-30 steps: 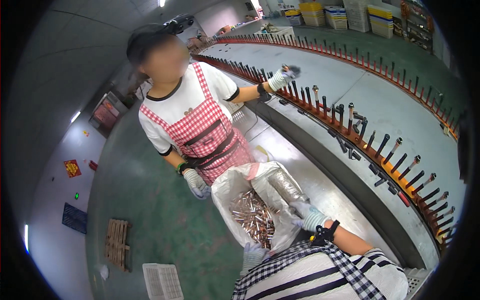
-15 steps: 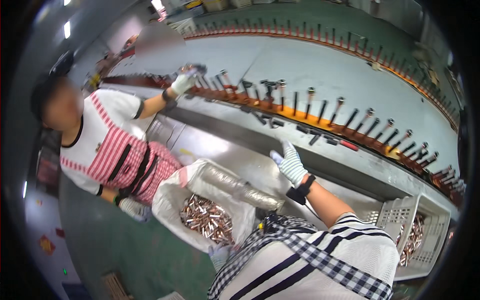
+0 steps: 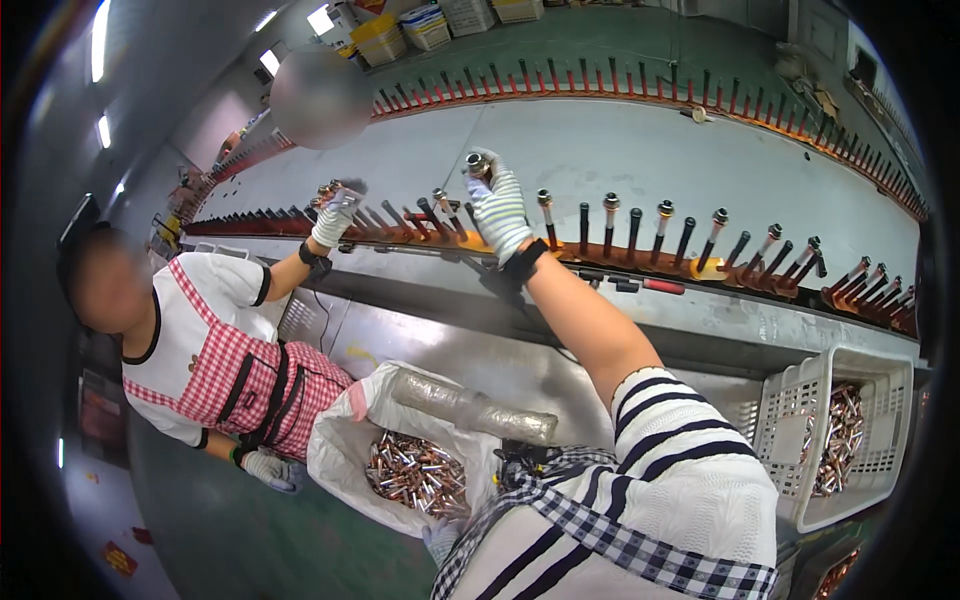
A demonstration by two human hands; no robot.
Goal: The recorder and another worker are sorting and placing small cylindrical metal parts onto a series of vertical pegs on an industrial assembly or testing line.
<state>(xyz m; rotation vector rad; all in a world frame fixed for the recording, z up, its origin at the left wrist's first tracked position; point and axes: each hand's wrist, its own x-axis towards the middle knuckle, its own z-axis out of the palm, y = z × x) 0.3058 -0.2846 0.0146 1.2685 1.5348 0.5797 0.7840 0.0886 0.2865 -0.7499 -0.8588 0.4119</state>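
Head view: a metal fitting point(image 3: 477, 162) is clasped by the right hand point(image 3: 498, 207) above the surface's near edge point(image 3: 722, 318). Whether the left hand point(image 3: 440, 540) grips the white sack point(image 3: 333, 472) cannot be told.

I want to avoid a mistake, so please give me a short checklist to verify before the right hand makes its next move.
1. Right hand has its fingers on a metal fitting: ok.
2. Fitting free of the row of posts: cannot tell; the hand hides its lower part.
3. Co-worker's raised hand apart from the right hand: ok.
4. White bag open, metal pieces visible inside: ok.
5. Left hand gripping the bag's rim: cannot tell; partly hidden.
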